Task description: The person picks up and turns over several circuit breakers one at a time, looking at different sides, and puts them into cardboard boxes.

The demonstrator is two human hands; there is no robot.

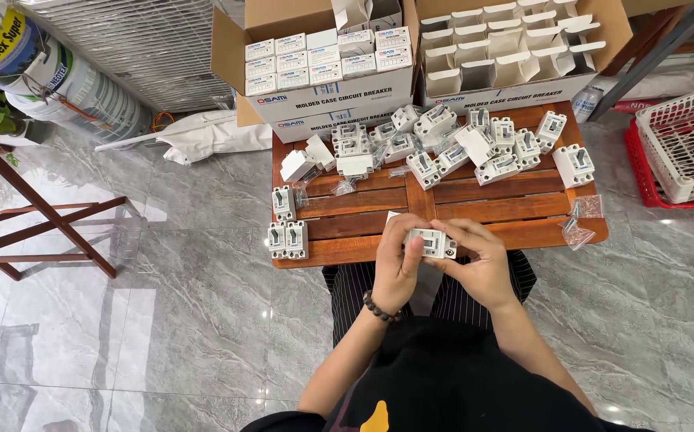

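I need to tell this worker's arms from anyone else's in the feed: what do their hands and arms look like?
Both arms are bare from the upper arm down, with no gloves, rings or watch visible. The left hand has a dark beaded bracelet at the wrist; the right hand wears nothing. The top is black.

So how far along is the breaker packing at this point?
Done: one carton holds rows of closed small boxes. In hand: the left hand and right hand together hold one white breaker. Left: many loose breakers lie on the wooden table, and the other carton holds open, seemingly empty small boxes.
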